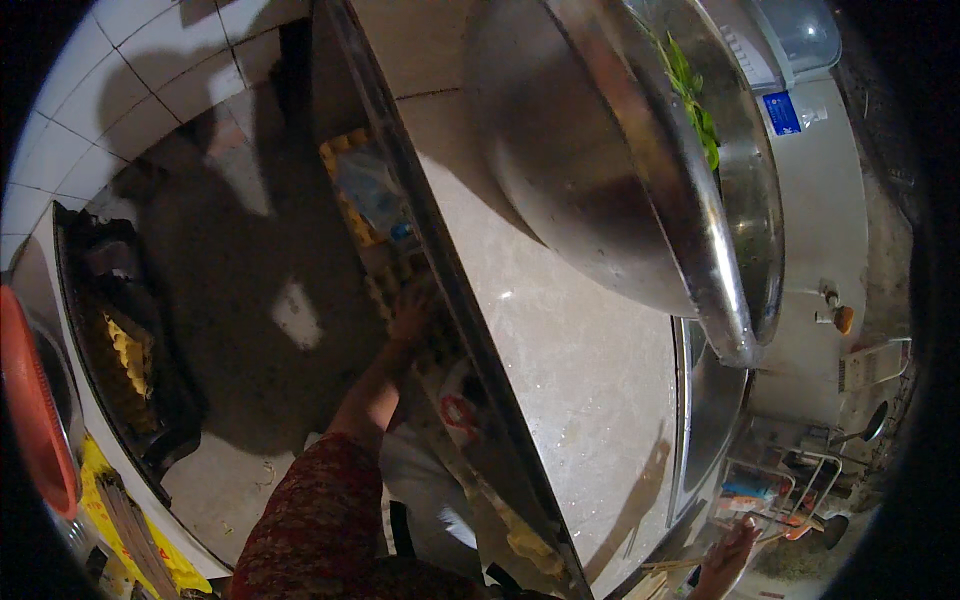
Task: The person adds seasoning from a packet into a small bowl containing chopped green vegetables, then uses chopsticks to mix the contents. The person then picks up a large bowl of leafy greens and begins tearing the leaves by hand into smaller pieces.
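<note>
My left hand (412, 309) reaches into the shadow under the counter (547, 352), beside brown moulded trays (386, 283) that look like egg trays. What its fingers touch is too dark to tell. Just beyond it, a clear plastic bag (367, 187) with something blue lies on a yellowish moulded tray (335, 159). My right hand (729, 553) is raised at the lower right, near a wire dish rack (814, 457) and some thin wooden sticks (671, 564). Its fingers are extended, and nothing shows in them. A large stainless steel basin (585, 165) stands tilted on the counter, with green leaves (694, 97) inside.
The dark counter edge (450, 285) runs just above my left arm. A metal sink (709, 412) lies past the basin, with a tap (829, 304) on the wall. At left are a red plastic basin (34, 412), a yellow bag (139, 525) and another shelf (112, 345).
</note>
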{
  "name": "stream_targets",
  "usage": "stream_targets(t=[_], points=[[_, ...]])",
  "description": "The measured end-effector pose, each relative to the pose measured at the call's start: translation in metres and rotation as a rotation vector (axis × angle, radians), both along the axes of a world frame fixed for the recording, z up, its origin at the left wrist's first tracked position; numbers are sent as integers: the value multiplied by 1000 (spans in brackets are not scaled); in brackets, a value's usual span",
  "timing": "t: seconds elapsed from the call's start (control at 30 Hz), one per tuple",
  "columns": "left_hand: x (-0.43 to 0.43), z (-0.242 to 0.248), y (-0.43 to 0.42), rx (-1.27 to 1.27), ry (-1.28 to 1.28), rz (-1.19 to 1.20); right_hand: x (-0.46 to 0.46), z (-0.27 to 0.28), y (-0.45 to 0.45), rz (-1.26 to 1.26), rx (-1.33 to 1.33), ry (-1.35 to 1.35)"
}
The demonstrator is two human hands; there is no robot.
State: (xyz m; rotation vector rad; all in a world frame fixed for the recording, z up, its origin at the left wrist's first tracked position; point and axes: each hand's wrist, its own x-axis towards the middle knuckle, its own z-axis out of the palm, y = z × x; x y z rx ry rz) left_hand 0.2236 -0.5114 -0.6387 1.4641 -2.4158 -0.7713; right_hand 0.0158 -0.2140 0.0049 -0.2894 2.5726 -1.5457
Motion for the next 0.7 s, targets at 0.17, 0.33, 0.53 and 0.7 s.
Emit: stream_targets(t=[0.17,0.33,0.53,0.7], points=[[-3,24,6,1,85,83,-6,-2,4,15,-12,3],[-3,66,20,216,224,291,-8,-3,7,88,-30,66],[62,135,126,37,247,-64,-12,35,11,-53,-548,20],[156,196,193,229,182,-277,-2,83,98,-95,-645,-40]])
